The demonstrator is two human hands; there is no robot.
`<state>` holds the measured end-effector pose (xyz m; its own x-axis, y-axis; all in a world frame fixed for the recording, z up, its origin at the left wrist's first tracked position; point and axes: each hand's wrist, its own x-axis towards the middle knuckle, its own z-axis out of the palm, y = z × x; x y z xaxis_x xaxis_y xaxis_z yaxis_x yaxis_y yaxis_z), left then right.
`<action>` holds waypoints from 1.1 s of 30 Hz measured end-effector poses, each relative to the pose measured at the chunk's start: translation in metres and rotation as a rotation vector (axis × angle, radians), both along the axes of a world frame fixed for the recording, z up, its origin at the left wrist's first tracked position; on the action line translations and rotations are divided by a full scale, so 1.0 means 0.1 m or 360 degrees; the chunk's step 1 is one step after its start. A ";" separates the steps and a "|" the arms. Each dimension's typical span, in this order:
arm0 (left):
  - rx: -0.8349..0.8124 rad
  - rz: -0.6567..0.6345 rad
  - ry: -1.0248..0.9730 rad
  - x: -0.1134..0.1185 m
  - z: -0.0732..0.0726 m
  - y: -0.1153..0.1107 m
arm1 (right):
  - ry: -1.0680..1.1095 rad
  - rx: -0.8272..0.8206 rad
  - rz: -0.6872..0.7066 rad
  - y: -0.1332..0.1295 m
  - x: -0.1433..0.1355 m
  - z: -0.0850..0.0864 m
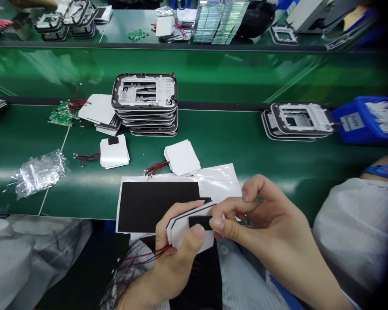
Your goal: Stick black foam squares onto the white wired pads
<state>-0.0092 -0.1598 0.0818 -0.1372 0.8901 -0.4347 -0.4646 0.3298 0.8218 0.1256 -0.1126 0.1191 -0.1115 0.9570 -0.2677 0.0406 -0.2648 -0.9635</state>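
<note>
Blue bin (pixel 365 128) beside stacked frames (pixel 317 119)

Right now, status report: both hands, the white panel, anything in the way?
Left hand grips white panel, red wires hanging off. Right hand at end of black strip on panel's face. Nothing visible blocking either hand; black sheet just beyond.

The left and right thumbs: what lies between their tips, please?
In the head view, a black patch lies between them, on the white panel in the left hand.

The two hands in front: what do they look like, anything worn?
Both the slender human left hand and right hand are bare, with short nails; no glove, ring or watch shows. A pale cloth cuff seems to edge the right forearm.
</note>
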 end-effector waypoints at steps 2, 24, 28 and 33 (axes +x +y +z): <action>0.0004 -0.0014 -0.0015 0.00 0.01 0.01 | -0.0007 -0.0007 0.0003 -0.01 0.01 -0.01; -0.0020 0.0013 0.0027 0.01 0.00 -0.01 | -0.0073 -0.0079 -0.0084 0.01 -0.04 0.01; -0.0048 0.0010 0.0018 0.01 -0.02 -0.02 | -0.0114 -0.0063 -0.0117 -0.01 -0.05 0.01; 0.0027 0.0014 0.0021 0.01 -0.07 -0.03 | -0.0084 -0.0126 -0.0136 -0.02 -0.08 0.05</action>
<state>-0.0080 -0.1627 0.0743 -0.1507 0.8960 -0.4178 -0.4567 0.3117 0.8332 0.1178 -0.1141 0.1238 -0.0141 0.9381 -0.3460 0.0645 -0.3445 -0.9366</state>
